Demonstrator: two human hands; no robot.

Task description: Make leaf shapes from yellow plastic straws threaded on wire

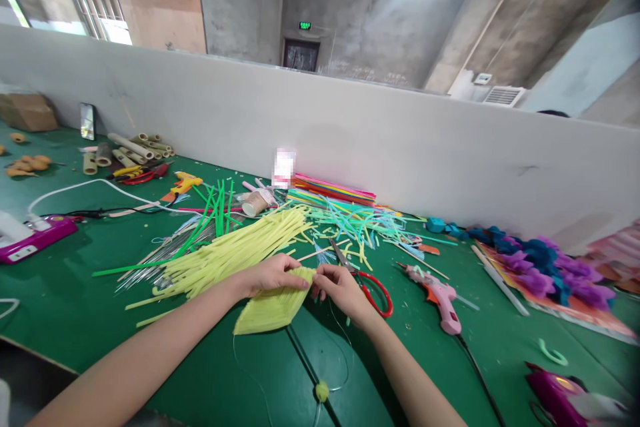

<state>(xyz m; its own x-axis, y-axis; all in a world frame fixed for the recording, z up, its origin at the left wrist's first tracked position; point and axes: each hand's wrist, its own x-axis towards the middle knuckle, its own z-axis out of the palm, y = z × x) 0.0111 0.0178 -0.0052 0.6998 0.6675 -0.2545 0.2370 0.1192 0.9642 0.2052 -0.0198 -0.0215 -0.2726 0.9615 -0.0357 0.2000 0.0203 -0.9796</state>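
My left hand [274,275] is closed on the top of a flat bundle of yellow pipe cleaners [273,307] that fans out toward me over the green table [75,307]. My right hand [340,287] pinches the same bundle's upper right end, fingers pressed together. A thin clear wire [345,347] loops down from the hands to a small yellow pompom [323,390] near the table's front edge. Just behind my right hand lie red-handled scissors [373,290].
A loose pile of yellow pipe cleaners [230,250] and green ones [210,213] lies left of my hands. A pink glue gun [440,297] rests to the right, purple and blue fuzzy pieces [545,267] beyond. A paper cup [256,202], a yellow glue gun [185,181] and a grey partition wall [400,140] stand behind.
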